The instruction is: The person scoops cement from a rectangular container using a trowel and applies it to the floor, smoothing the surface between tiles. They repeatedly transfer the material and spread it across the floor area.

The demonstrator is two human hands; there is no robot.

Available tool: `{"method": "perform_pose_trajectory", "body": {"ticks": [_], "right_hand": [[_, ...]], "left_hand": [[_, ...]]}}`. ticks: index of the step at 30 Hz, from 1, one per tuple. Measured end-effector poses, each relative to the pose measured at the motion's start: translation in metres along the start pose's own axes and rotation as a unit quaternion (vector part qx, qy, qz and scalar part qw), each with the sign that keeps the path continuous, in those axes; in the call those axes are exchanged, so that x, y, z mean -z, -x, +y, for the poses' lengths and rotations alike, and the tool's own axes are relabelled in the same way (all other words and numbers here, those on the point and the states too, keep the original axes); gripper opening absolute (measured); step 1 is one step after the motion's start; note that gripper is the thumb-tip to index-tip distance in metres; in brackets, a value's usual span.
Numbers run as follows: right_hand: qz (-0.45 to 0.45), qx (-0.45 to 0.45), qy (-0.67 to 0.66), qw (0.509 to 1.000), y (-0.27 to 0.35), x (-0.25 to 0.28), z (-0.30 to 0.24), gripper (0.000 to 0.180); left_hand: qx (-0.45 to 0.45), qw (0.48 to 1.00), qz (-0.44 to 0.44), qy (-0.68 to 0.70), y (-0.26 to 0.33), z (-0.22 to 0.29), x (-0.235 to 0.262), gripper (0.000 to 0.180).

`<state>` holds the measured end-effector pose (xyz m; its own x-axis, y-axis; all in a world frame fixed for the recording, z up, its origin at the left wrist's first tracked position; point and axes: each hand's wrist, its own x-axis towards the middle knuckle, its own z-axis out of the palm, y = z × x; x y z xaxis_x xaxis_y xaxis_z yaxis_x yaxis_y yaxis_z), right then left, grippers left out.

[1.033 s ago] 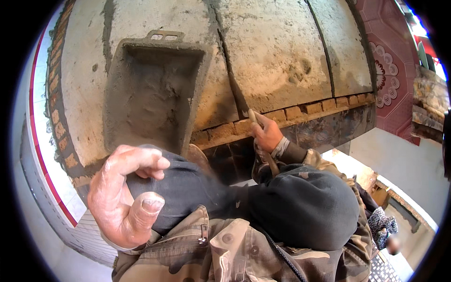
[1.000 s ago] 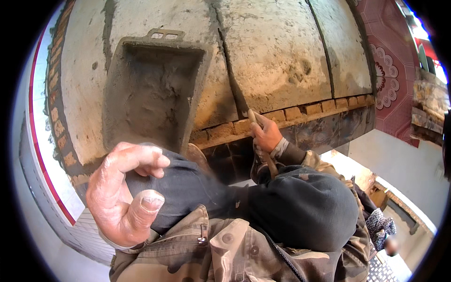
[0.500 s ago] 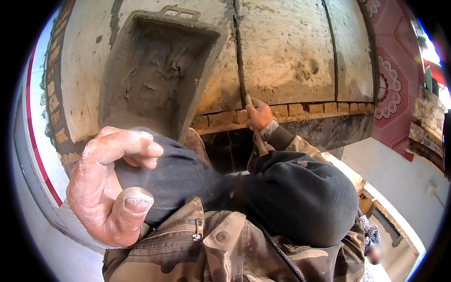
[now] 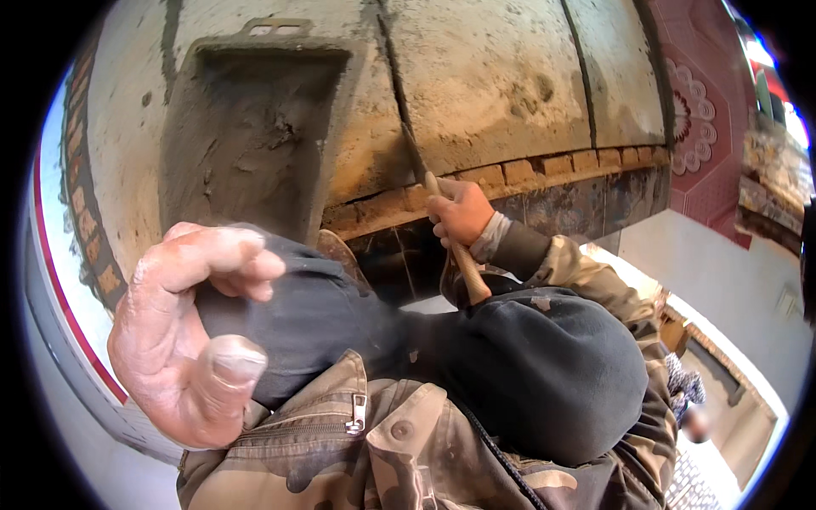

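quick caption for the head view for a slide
Right hand grips a wooden-handled tool at a brick edge; left hand rests on a dark-clad knee.

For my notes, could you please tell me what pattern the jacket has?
Brown-and-tan camouflage jacket, clearest in the head view.

Wooden tool handle: working end hidden where it meets dark mortar joint, so tool kind cannot be told. Right hand fingers wrapped out of sight around handle. Left hand: palm turned away, wrist hidden behind camouflage jacket. Grey mortar-caked rectangular tray: lower end behind dark trouser knee. Figure far below: blurred, too small to tell. Red patterned panel: cut off by picture rim.
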<state>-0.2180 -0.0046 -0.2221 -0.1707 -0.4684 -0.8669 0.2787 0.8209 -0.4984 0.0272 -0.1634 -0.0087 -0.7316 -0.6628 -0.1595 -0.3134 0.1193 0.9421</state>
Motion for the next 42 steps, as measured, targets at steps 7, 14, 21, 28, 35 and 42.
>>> {"method": "perform_pose_trajectory", "body": {"ticks": [7, 14, 21, 28, 35, 42], "right_hand": [[-0.023, 0.037, -0.038, 0.998, 0.063, 0.065, -0.065, 0.028], [0.056, 0.325, 0.051, 0.943, 0.018, 0.102, -0.048, 0.032], [0.07, 0.329, 0.193, 0.922, -0.039, 0.089, -0.071, 0.031], [-0.062, 0.445, 0.446, 0.774, -0.042, 0.048, -0.22, 0.036], [0.047, 0.514, 0.768, 0.379, -0.125, -0.062, -0.28, 0.044], [-0.094, 0.567, 0.774, 0.266, -0.153, -0.04, -0.231, 0.039]], "left_hand": [[0.021, 1.0, 0.005, -0.02, -0.005, -0.007, -0.005, 0.061], [0.014, 0.994, 0.105, 0.028, 0.003, -0.017, -0.004, 0.066], [-0.085, 0.969, 0.204, -0.11, 0.014, -0.009, -0.015, 0.023], [-0.271, 0.935, 0.151, -0.174, 0.014, 0.01, -0.044, 0.016], [-0.249, 0.95, 0.136, -0.128, 0.03, 0.022, -0.045, 0.012], [-0.241, 0.952, 0.182, -0.057, 0.049, 0.002, -0.04, 0.018]]}}
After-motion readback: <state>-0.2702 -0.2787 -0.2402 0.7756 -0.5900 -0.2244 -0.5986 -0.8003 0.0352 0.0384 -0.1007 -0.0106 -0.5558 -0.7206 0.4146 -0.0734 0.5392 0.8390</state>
